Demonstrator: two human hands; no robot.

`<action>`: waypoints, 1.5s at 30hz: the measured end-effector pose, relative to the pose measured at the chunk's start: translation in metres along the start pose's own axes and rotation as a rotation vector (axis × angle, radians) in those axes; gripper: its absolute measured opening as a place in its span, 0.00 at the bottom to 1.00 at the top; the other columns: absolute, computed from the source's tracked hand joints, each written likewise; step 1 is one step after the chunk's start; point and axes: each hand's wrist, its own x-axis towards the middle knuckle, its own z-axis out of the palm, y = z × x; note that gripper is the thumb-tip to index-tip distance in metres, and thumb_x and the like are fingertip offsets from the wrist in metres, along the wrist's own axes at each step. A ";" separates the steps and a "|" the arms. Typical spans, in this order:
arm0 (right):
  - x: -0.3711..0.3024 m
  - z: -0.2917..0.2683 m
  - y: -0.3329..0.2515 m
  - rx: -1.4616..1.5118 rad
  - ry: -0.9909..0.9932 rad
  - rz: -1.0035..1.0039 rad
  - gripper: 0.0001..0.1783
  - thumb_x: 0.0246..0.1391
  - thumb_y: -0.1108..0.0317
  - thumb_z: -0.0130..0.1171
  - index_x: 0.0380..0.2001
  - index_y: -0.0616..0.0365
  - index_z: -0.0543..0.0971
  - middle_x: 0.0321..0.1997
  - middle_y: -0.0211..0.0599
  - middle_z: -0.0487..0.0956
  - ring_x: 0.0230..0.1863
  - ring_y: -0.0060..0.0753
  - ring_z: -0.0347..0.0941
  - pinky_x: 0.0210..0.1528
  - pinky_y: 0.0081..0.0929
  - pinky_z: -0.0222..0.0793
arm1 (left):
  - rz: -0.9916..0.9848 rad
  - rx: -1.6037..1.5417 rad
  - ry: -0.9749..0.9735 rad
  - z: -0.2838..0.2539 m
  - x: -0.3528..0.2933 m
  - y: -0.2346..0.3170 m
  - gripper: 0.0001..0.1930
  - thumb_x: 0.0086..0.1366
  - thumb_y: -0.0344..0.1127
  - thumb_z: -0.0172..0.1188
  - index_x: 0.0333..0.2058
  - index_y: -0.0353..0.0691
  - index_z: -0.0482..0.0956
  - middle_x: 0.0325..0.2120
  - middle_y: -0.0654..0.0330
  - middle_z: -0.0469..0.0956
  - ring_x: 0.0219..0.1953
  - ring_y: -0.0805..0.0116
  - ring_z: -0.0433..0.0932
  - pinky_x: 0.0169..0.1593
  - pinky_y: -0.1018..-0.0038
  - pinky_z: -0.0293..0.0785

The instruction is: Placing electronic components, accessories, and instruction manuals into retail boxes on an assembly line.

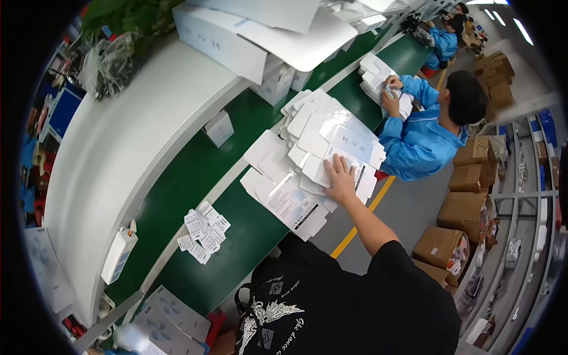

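My right hand (341, 181) lies flat with its fingers spread on a stack of flattened white cartons (319, 127). The cartons overlap in a loose fan at the table's near edge. Below and left of the hand, another flattened carton (287, 198) shows printed text and a dark strip. My left hand is out of view. A small heap of white printed labels (204, 232) lies on the green tabletop (236, 260), left of the cartons.
A raised grey shelf (142, 100) curves along the left, with a small white box (219, 129) beneath it. A co-worker in a blue smock (423, 142) handles cartons at the far right. Brown cardboard boxes (441, 245) and grey racks (515, 236) line the right side.
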 end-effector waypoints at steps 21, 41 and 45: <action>-0.116 -0.229 -0.265 0.142 0.108 -0.822 0.08 0.52 0.65 0.65 0.36 0.52 0.87 0.40 0.39 0.87 0.49 0.47 0.84 0.68 0.59 0.68 | 0.679 0.192 0.579 -0.238 0.080 0.377 0.15 0.61 0.29 0.72 0.46 0.35 0.84 0.36 0.47 0.85 0.37 0.47 0.84 0.42 0.55 0.80; -0.131 -0.060 -0.364 0.890 0.422 -0.687 0.15 0.58 0.62 0.69 0.45 0.56 0.84 0.50 0.43 0.83 0.53 0.54 0.80 0.57 0.45 0.77 | 0.012 -0.476 0.641 -0.248 -0.025 0.171 0.15 0.65 0.32 0.70 0.44 0.27 0.80 0.36 0.45 0.86 0.39 0.56 0.84 0.46 0.62 0.79; -0.138 -0.092 -0.380 0.887 0.234 -0.856 0.09 0.59 0.61 0.68 0.39 0.52 0.85 0.38 0.42 0.85 0.40 0.52 0.83 0.45 0.47 0.79 | -0.027 0.060 0.741 -0.243 -0.013 0.107 0.34 0.55 0.38 0.80 0.54 0.26 0.74 0.51 0.40 0.80 0.58 0.46 0.77 0.62 0.53 0.72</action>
